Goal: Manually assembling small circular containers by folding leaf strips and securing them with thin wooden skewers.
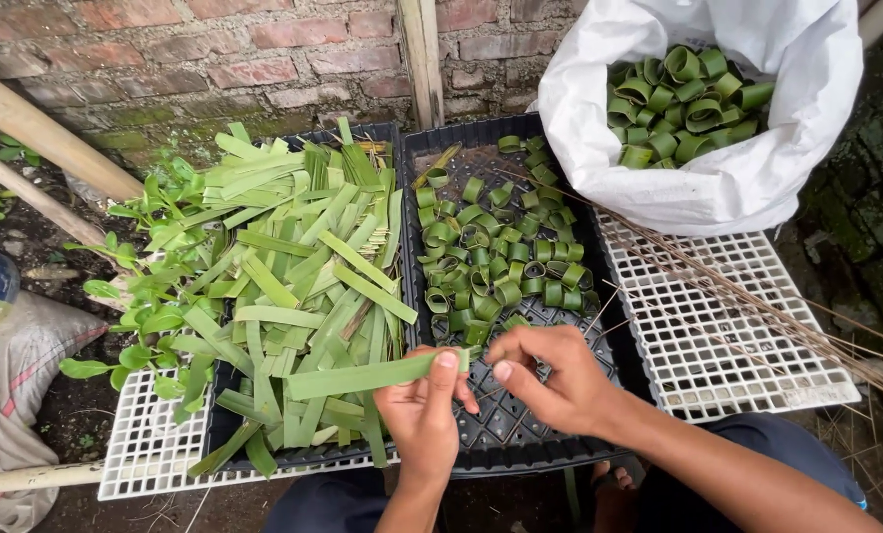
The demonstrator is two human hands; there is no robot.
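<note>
Black trays (520,434) on white grids (718,345)

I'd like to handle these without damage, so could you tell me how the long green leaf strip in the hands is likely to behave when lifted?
The leaf strip juts out sideways from the left hand almost straight, so probably fairly stiff and light. The rolled leaf rings suggest it bends without snapping.

The left hand (423,410) pinches with thumb up, the right hand (550,380) just beside it, fingertips nearly meeting.

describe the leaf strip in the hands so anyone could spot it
Find the black tray heaped with flat green strips. At its near right edge the left hand pinches one leaf strip. Unlike the rest, it is lifted, its end meeting the right hand.
</note>
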